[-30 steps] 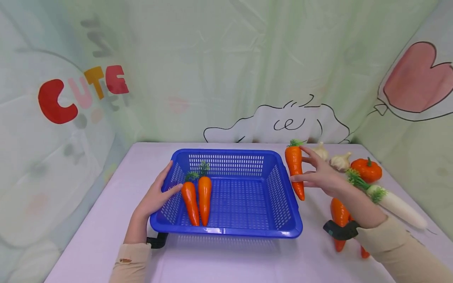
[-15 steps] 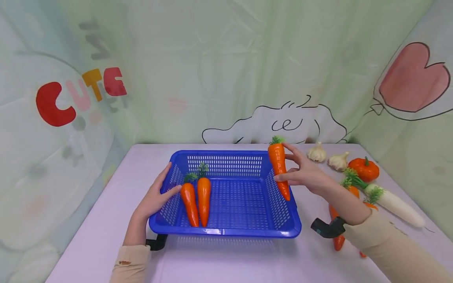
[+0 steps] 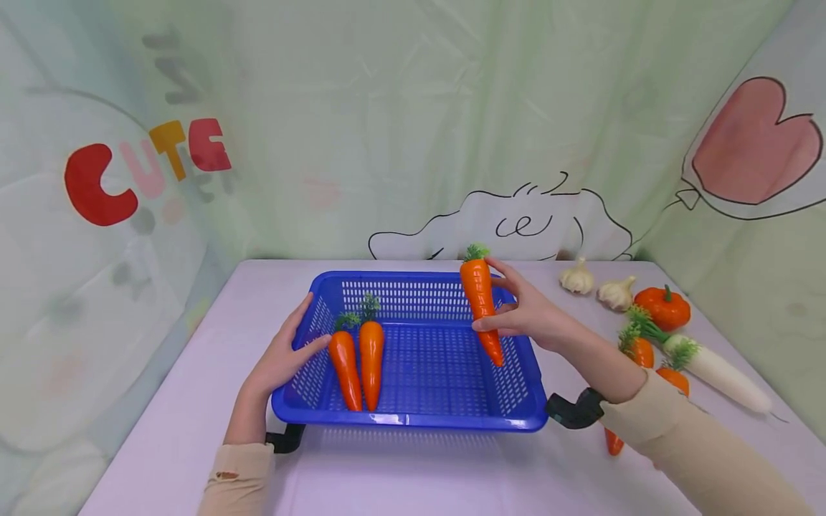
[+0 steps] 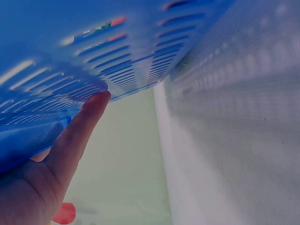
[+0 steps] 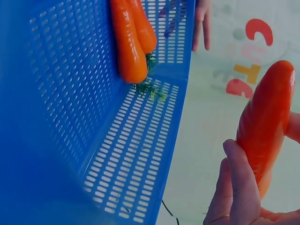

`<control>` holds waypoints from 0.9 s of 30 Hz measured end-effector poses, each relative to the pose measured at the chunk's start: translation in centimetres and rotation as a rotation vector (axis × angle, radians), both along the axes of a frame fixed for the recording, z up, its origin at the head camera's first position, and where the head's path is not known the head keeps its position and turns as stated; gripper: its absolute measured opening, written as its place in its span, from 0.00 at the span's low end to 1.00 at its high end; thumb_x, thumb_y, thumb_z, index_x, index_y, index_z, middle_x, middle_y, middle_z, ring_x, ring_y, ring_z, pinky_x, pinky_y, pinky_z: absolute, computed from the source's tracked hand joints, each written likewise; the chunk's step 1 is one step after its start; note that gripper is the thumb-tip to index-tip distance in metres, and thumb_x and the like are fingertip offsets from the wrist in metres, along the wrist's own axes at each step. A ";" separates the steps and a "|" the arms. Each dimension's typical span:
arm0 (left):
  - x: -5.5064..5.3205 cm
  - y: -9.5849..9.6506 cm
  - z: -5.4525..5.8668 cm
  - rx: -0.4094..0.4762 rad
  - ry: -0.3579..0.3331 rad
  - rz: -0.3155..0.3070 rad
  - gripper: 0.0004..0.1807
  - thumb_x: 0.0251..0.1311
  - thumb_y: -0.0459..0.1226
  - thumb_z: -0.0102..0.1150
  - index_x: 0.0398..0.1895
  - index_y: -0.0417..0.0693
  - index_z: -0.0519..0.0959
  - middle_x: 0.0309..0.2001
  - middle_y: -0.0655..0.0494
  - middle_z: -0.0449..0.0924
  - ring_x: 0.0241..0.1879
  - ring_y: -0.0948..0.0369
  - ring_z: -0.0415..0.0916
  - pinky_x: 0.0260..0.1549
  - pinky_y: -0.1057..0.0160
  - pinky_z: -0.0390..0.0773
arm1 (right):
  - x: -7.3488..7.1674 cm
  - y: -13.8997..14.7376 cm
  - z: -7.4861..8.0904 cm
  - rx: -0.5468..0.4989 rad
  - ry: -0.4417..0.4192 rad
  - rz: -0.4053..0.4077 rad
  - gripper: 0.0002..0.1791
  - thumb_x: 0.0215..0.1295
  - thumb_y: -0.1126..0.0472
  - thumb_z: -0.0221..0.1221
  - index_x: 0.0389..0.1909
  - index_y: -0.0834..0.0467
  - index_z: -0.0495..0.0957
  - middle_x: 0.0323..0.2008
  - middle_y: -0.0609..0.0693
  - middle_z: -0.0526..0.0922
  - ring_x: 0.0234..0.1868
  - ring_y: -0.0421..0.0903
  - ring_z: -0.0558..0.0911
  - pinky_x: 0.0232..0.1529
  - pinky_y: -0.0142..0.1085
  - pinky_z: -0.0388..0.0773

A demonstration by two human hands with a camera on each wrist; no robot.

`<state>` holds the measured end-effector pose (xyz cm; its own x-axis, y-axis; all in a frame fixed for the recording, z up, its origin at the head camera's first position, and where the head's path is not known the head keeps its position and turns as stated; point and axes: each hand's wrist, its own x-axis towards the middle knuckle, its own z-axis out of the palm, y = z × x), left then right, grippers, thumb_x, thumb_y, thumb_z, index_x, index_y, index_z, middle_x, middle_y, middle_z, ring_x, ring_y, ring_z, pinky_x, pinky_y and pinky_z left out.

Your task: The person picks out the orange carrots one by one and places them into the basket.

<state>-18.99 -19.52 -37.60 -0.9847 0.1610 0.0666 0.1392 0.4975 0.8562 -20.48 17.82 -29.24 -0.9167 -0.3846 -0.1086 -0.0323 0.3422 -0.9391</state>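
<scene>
A blue plastic basket (image 3: 413, 423) with slotted walls stands on the table in the head view. My left hand (image 3: 284, 362) holds its left side, thumb over the rim and fingers along the outer wall; in the left wrist view a finger (image 4: 77, 131) lies against the slots. Between the thumb and fingers of my right hand (image 3: 532, 308) is an orange carrot (image 3: 479, 294), leafy end up, above the basket's right part. The same carrot (image 5: 267, 122) fills the right side of the right wrist view. Two more carrots (image 3: 345, 369) lie side by side in the basket's left part.
Right of the basket are garlic bulbs (image 3: 616, 294), a small orange pumpkin (image 3: 663, 308) and a white radish (image 3: 725, 376). More carrots (image 3: 674, 380) lie there, partly hidden by my right forearm. A printed curtain (image 3: 413, 143) hangs behind the table.
My right hand has carried the carrot leftward, from just outside the basket's right rim to over its inside. My left hand and the two carrots in the basket have stayed put.
</scene>
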 end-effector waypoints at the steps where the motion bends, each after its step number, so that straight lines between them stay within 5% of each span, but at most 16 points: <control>1: -0.1 -0.1 -0.2 -0.001 0.003 0.000 0.43 0.58 0.49 0.55 0.72 0.64 0.42 0.71 0.48 0.42 0.68 0.43 0.43 0.55 0.34 0.53 | 0.0 -0.2 0.0 0.007 0.001 -0.001 0.56 0.51 0.64 0.65 0.72 0.46 0.35 0.68 0.65 0.45 0.51 0.64 0.72 0.41 0.48 0.78; 13: -0.3 -0.2 -0.3 -0.005 0.006 0.000 0.44 0.58 0.49 0.56 0.72 0.64 0.41 0.71 0.47 0.41 0.68 0.42 0.43 0.55 0.34 0.53 | -0.8 -2.6 0.1 -0.013 -0.042 0.024 0.56 0.52 0.68 0.64 0.72 0.44 0.35 0.69 0.62 0.42 0.51 0.63 0.73 0.44 0.50 0.77; 22: 1.2 0.8 1.9 0.018 -0.018 0.000 0.42 0.60 0.42 0.54 0.72 0.52 0.42 0.71 0.42 0.41 0.67 0.40 0.42 0.56 0.34 0.51 | -1.2 -4.6 -0.2 -0.015 -0.048 0.043 0.55 0.50 0.69 0.64 0.71 0.45 0.39 0.68 0.62 0.45 0.51 0.63 0.71 0.44 0.52 0.76; 27: 0.3 0.2 0.4 0.002 -0.006 -0.003 0.43 0.59 0.46 0.55 0.72 0.60 0.41 0.71 0.45 0.41 0.67 0.41 0.43 0.55 0.34 0.53 | -1.5 -5.8 -0.6 -0.019 -0.068 0.039 0.54 0.50 0.70 0.64 0.71 0.45 0.41 0.68 0.61 0.46 0.53 0.65 0.70 0.44 0.53 0.76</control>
<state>-18.68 -19.33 -37.15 -0.9847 0.1633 0.0610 0.1353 0.4954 0.8581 -21.96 12.06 -29.81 -0.8917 -0.4226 -0.1620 0.0184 0.3238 -0.9459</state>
